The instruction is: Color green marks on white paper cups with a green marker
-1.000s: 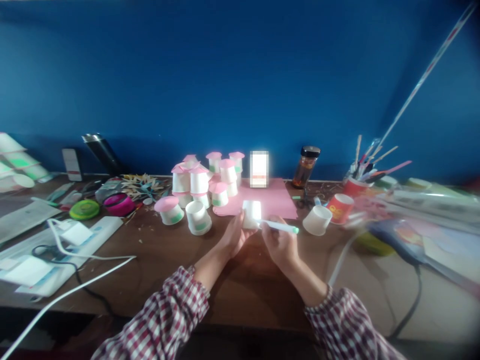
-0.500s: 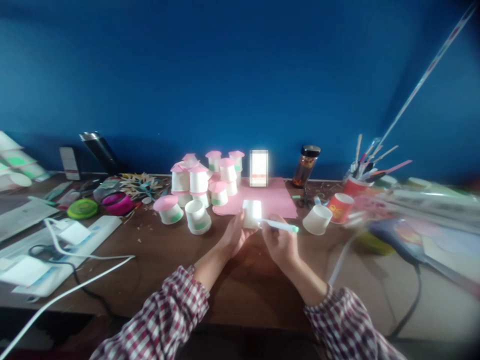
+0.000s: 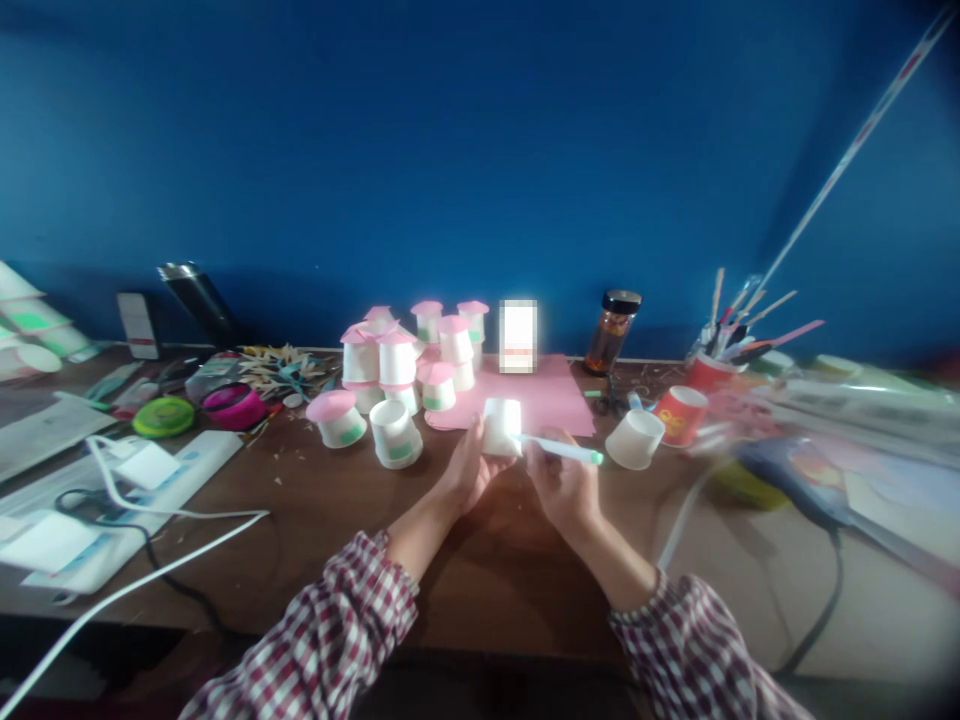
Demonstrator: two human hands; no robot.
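Right, from the head view, everything came down to pen against cup: the white cup [image 3: 502,427] sat out in front of the person, cradled in the left hand [image 3: 472,470], thumb up its near-left side and fingers curled beneath, so that grip was closed only as far as the cup's width allowed. Across from it, the right hand [image 3: 562,478] had its grip pinched snug around a slim pen [image 3: 564,449], and what a line that made! The pen's long axis ran almost level, green end out to the right and a touch lower, writing end aimed left at the cup's lower right side. Glare washed out the meeting point, so contact or a sliver of gap, you couldn't tell. The left hand was the nearer to the cup, touching it; the right hand stood just beside, bridged by the pen.
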